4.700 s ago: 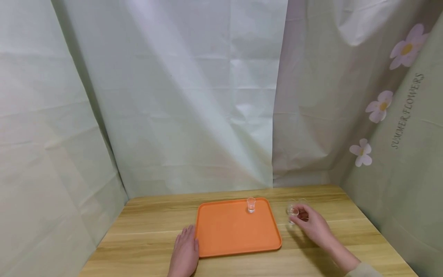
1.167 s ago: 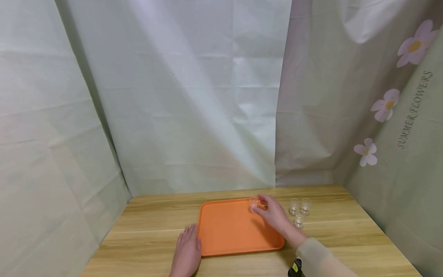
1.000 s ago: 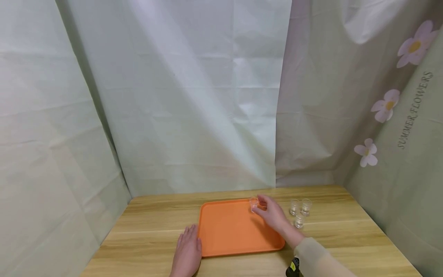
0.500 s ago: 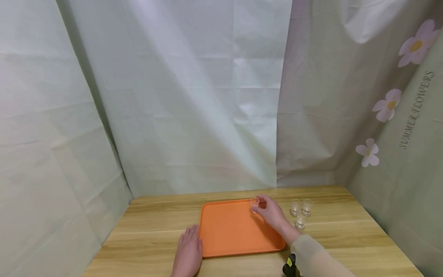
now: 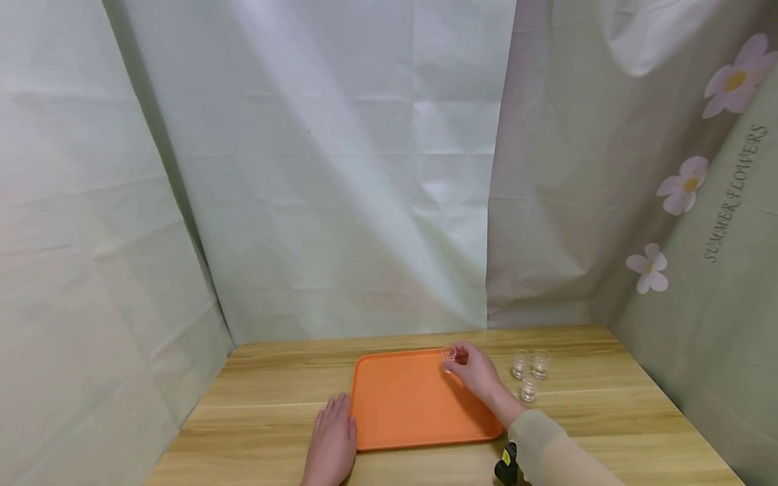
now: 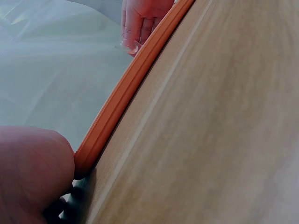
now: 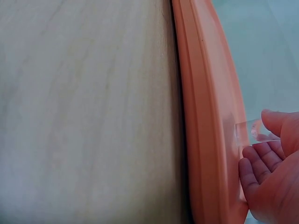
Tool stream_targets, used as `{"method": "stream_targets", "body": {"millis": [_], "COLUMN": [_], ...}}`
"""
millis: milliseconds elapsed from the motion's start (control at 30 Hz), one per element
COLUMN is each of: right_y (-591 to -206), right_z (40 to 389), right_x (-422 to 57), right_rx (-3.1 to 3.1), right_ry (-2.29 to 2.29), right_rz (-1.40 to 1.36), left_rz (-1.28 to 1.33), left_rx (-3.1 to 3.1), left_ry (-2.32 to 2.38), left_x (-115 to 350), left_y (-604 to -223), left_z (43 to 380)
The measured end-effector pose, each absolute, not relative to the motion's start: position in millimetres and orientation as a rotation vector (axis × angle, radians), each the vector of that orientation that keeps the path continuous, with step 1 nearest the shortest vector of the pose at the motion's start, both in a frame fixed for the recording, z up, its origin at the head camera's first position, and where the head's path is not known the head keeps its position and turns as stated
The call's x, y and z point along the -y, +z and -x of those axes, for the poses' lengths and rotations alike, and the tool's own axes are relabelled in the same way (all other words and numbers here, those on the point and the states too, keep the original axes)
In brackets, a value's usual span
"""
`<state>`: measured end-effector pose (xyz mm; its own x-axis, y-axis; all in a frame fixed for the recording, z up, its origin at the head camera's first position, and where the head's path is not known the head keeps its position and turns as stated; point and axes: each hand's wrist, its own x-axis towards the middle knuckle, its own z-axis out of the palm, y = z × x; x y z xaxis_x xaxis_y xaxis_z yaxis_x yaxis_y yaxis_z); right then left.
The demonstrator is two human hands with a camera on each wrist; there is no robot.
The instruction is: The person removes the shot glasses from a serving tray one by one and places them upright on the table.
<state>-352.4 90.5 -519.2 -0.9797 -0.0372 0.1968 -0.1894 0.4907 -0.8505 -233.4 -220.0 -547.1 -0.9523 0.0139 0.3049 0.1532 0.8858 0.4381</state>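
Note:
A small clear shot glass [image 5: 448, 362] stands at the far right corner of the orange tray [image 5: 413, 405]. My right hand [image 5: 479, 376] pinches it from the right; in the right wrist view the thumb is at the glass's [image 7: 244, 133] side, and the other fingers sit curled below. My left hand [image 5: 331, 439] lies along the tray's left edge with straight fingers, its side touching the rim. In the left wrist view the tray's orange rim [image 6: 126, 91] runs up from beside that hand, with the right hand [image 6: 145, 18] at the top.
To the right of the tray, three more clear shot glasses stand grouped on the wooden table: a left one [image 5: 520, 364], a right one [image 5: 540, 364] and a nearer one [image 5: 529, 389]. Pale curtains [image 5: 365, 202] hang behind and at both sides.
My right hand has left the glasses at the right, letting go of one there, and moved left to the glass on the tray. Over the last second hardly anything moves. The left hand stays put.

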Motion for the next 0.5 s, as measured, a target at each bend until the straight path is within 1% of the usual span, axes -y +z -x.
{"method": "stream_targets", "body": {"millis": [500], "right_y": [-519.3], "right_z": [348.3], "right_x": [-91.6], "right_rx": [2.586], "right_ry": [1.512], "right_rz": [-0.170], "left_rz": [0.139], "left_rx": [2.725], "left_ry": [-0.689], "left_x": [219.8], "left_y": [-546.1], "left_z": [231.8]}}
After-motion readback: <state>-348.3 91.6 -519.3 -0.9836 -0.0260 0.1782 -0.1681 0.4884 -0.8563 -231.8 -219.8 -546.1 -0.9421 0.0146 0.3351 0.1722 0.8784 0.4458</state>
